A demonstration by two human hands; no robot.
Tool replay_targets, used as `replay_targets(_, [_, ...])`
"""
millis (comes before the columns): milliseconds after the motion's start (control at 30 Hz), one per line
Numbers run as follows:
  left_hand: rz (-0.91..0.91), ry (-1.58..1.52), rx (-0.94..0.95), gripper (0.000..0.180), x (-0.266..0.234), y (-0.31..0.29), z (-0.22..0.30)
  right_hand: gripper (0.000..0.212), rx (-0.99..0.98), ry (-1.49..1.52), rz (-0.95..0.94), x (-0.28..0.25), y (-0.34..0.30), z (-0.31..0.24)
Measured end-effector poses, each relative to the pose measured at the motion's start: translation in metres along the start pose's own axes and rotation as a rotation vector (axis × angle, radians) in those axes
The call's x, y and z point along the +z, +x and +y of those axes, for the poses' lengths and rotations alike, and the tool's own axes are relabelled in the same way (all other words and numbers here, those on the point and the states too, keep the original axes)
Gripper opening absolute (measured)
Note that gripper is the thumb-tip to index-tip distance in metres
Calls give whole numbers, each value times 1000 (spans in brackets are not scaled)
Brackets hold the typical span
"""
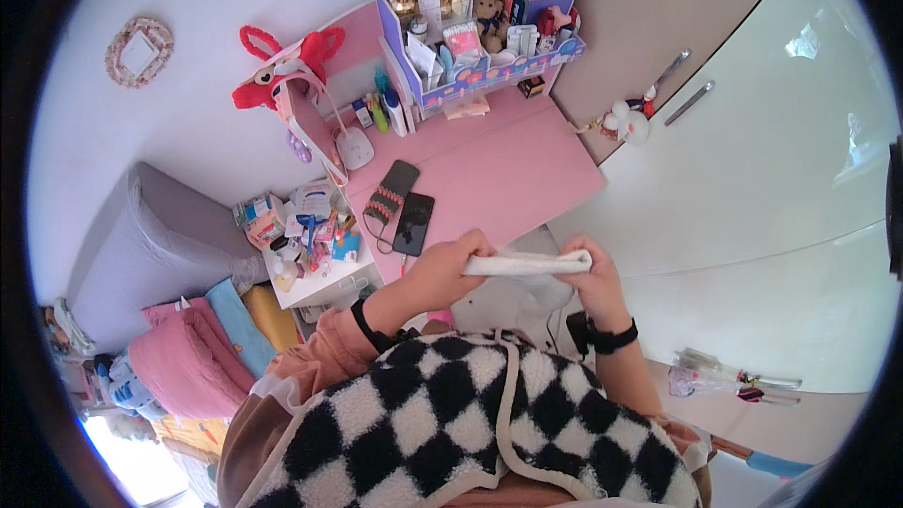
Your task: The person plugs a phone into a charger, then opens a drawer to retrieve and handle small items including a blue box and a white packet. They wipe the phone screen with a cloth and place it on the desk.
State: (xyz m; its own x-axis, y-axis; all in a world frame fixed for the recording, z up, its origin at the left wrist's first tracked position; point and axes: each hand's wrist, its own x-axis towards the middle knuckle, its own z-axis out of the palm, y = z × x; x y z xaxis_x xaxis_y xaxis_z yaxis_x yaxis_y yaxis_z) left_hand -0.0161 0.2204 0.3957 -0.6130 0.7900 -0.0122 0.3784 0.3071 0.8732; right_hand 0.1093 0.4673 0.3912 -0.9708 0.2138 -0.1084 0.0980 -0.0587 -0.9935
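Stretched between my two hands is a white folded cloth (pixel 527 265), held level in front of my body near the front edge of the pink desk (pixel 499 174). My left hand (pixel 453 271) is closed around its left end. At the other end, my right hand (pixel 599 290) grips the cloth with thumb and fingers. Close to my left hand, a black phone (pixel 414 224) lies on the desk. Beside it is a dark grey oblong thing (pixel 392 188) with a red patterned band and a cord. Black bands circle both my wrists.
A purple organizer (pixel 503 72) packed with small items stands at the desk's back. To its left are a red plush-trimmed mirror (pixel 306 103) and a white-based lamp (pixel 355 148). A cluttered white side table (pixel 320 287) adjoins the desk's left. Glossy cabinet doors (pixel 752 198) rise at right.
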Motion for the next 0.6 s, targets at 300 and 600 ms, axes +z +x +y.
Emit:
replay_targets(300, [264,-32,124,24,6,-14,8,28,131,107,-366,-1,62,-20])
replay_targets(600, [561,-50,-83,19,92,7,47,23,75,-71,-683,-65,119,12])
